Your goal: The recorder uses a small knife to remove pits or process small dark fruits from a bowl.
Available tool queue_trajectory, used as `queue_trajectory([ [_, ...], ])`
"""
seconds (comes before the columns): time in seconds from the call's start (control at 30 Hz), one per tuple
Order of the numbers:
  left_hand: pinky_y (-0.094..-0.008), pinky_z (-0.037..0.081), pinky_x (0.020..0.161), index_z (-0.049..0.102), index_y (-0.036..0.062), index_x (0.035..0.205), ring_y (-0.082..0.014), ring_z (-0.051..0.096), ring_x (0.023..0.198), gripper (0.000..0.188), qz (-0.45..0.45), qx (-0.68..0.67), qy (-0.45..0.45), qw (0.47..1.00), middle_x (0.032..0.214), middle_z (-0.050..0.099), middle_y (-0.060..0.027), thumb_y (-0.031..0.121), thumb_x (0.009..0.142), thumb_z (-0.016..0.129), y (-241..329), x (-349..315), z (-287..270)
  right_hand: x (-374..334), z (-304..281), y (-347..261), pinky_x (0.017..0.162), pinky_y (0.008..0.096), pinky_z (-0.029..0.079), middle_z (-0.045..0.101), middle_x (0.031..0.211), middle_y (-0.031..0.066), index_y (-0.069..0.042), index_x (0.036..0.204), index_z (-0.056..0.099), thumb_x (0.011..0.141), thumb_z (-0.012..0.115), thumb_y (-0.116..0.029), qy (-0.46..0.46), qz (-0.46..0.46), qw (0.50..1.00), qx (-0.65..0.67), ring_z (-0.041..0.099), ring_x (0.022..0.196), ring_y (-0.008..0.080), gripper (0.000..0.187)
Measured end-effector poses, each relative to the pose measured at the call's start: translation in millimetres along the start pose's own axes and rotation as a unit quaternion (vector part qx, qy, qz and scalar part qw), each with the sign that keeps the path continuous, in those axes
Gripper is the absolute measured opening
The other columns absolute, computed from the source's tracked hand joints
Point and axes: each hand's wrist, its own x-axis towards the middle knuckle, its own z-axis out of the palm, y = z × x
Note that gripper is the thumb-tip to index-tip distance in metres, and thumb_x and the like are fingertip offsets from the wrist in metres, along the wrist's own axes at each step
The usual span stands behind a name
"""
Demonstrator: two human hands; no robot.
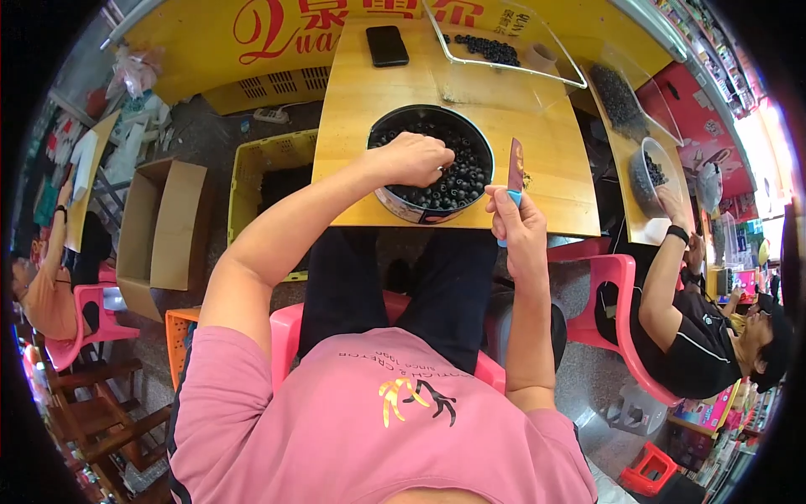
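A round metal tin [418,215] stands at the near edge of the wooden table. It is filled with small round black pieces [467,160], some of them ring-like. My left hand [417,159] reaches over the tin from the left, its fingers curled and pinched just above the pieces. What lies between the fingertips is too small to make out. To the right of the tin, my right hand [516,220] is closed around the light blue handle of a small knife [516,165]. The blade points up and away from me, with nothing on its edge that I can tell.
A black phone [386,45] lies at the table's far side. Beside it is a clear plastic tray [512,65] with more black pieces. Left of the table are a yellow crate [243,181] and a cardboard box [172,231]. A co-worker's hand [670,204] reaches into a clear bowl [638,189].
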Motion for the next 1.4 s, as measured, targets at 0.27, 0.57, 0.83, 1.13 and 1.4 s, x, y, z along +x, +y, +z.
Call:
queue_trajectory([
  [0.27,-0.0454,0.05,0.078,0.064,0.0039,0.093,-0.034,0.063,0.092,0.018,-0.03,0.006,-0.002,1.0,0.095,0.066,-0.0163,0.015,0.079,0.06,4.8,12.0,9.8,6.2,6.9,-2.8,0.048,0.0177,0.031,0.058,0.079,0.0003,0.003,0.105,0.065,0.095,0.059,-0.018,-0.004,-0.004,1.0,-0.008,0.039,0.054,0.0015,0.024],
  [0.57,-0.0358,0.052,0.069,0.064,0.0004,0.097,-0.0251,0.065,0.08,0.02,0.007,-0.167,0.163,0.972,0.087,0.065,-0.0133,0.011,0.079,0.066,6.8,-3.4,-9.7,15.5,8.0,-7.1,0.048,0.0178,0.031,0.06,0.08,0.0015,0.003,0.105,0.064,0.095,0.06,-0.017,0.011,-0.006,1.0,-0.005,0.039,0.053,0.0018,0.023],
  [0.83,-0.0194,0.048,0.062,0.064,-0.0016,0.1,-0.0057,0.059,0.069,0.019,-0.033,-0.597,0.2,0.776,0.081,0.066,-0.0019,0.015,0.09,0.066,49.5,-40.4,-23.5,29.9,38.0,-9.5,0.047,0.0188,0.034,0.065,0.082,0.006,0.0,0.106,0.064,0.093,0.062,-0.016,-0.018,-0.041,0.996,0.076,0.044,0.052,0.0037,0.02],
  [1.13,-0.022,0.049,0.066,0.064,-0.001,0.094,-0.0069,0.06,0.072,0.016,0.018,-0.409,0.307,0.859,0.079,0.064,-0.0019,0.009,0.084,0.072,53.0,-46.9,-17.2,33.4,36.0,-8.0,0.045,0.0188,0.034,0.055,0.07,-0.0028,-0.006,0.096,0.063,0.093,0.063,-0.021,-0.057,0.052,0.991,0.113,0.043,0.05,0.003,0.016],
  [1.4,-0.0226,0.045,0.082,0.061,-0.0009,0.1,-0.0085,0.057,0.093,0.015,0.009,-0.581,0.315,0.751,0.096,0.056,-0.0018,0.008,0.089,0.066,60.4,-49.0,8.6,32.3,43.1,-14.5,0.046,0.0185,0.035,0.054,0.07,-0.004,-0.006,0.097,0.063,0.092,0.064,-0.018,-0.05,0.079,0.981,0.172,0.042,0.051,0.0023,0.013],
])
